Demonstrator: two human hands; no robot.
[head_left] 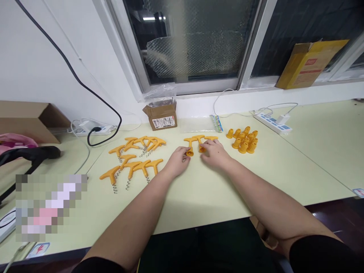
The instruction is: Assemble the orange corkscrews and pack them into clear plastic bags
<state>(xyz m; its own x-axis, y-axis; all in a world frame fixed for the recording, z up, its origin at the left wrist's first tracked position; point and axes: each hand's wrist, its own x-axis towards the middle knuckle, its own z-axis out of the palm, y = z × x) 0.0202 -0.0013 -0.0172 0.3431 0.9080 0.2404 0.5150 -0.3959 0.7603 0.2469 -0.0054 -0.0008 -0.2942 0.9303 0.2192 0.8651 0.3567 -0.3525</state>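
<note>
Three yellow T-handled corkscrews with bell-shaped bases lie in a row in front of me. My left hand (178, 160) is closed, its fingertips pinching the flared base of the left corkscrew (190, 146). With curled fingers, my right hand (216, 153) grips the base of the middle corkscrew (199, 138). It partly covers the right corkscrew (211, 138), whose lower part is hidden. To the left lie several T-handled corkscrews (110, 174) with bare metal spirals. Loose yellow bell-shaped sleeves (243, 147) stand in a cluster to the right.
Behind the row are a small open carton (162, 116) and a clear plastic bag (196, 124). Power strips (273, 122) with cables lie at the back right and back left. A black cable (82, 85) hangs down the wall. A cardboard box (25, 117) stands far left.
</note>
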